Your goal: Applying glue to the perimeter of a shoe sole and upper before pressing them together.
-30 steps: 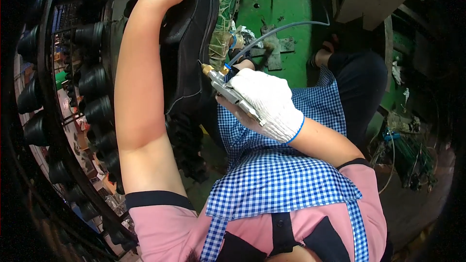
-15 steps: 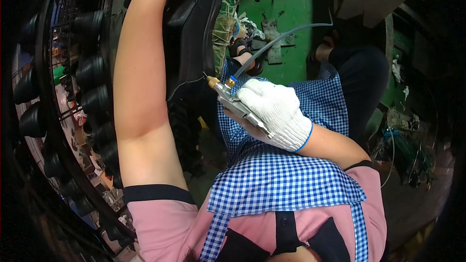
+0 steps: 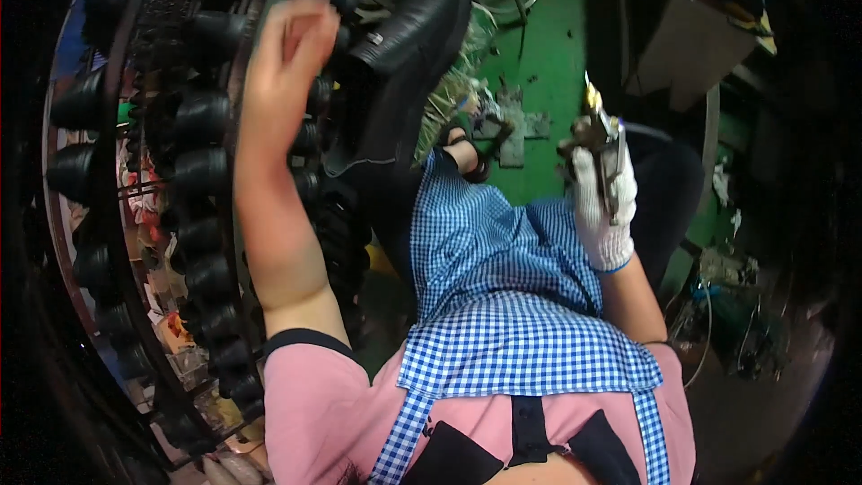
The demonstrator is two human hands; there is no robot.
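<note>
A black leather shoe [image 3: 409, 45] stands over the lap at the upper middle, a small metal buckle on its side and a pale line along its collar. My bare left hand [image 3: 292, 49] is left of the shoe, apart from it. Its fingers are half bent and slightly blurred, with a gap at the thumb and nothing seen in them. In a white knitted glove, my right hand [image 3: 606, 202] is wrapped round a slim metal spray gun [image 3: 613, 157] with a brass nozzle. The nozzle points up and away, well to the right of the shoe.
Racks [image 3: 112, 126] of black shoes line the left side. Straw-like packing [image 3: 453, 94] lies beyond the shoe. On the green floor [image 3: 561, 45] sits a cross-shaped metal piece [image 3: 512, 126]. A grey-brown panel [image 3: 687, 45] stands at upper right, with tangled cords [image 3: 745, 305] lower right.
My left hand has come off the shoe and moved back to its left. My right hand has carried the spray gun right, away from the shoe's collar, turning the nozzle upward.
</note>
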